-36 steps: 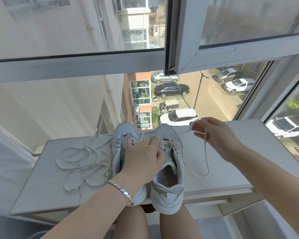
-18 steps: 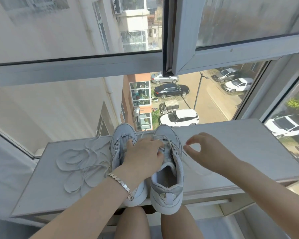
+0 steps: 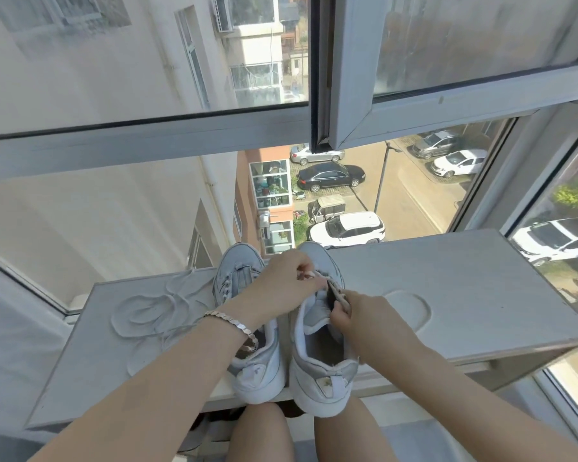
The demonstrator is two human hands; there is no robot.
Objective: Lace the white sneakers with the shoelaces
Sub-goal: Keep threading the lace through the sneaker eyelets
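Note:
Two white sneakers stand side by side, toes away from me, on a white board over the windowsill. My left hand point(image 3: 282, 285) reaches across the left sneaker point(image 3: 247, 358) and pinches the lace at the front eyelets of the right sneaker point(image 3: 317, 368). My right hand point(image 3: 357, 315) pinches the right eyelet flap of that sneaker, pulling it outward. A loop of the lace point(image 3: 411, 310) lies on the board to the right of the shoe. A second loose shoelace point(image 3: 147, 311) lies coiled on the board left of the shoes.
The white board point(image 3: 481, 288) rests on the sill in front of a window with an open sash point(image 3: 414, 105). Far below are parked cars and a street. My knees are under the board's front edge, a bracelet on my left wrist.
My right hand came down from holding the lace end up in the air and now pinches the right sneaker's eyelet flap. The lace loop dropped onto the board. My left hand shifted slightly forward.

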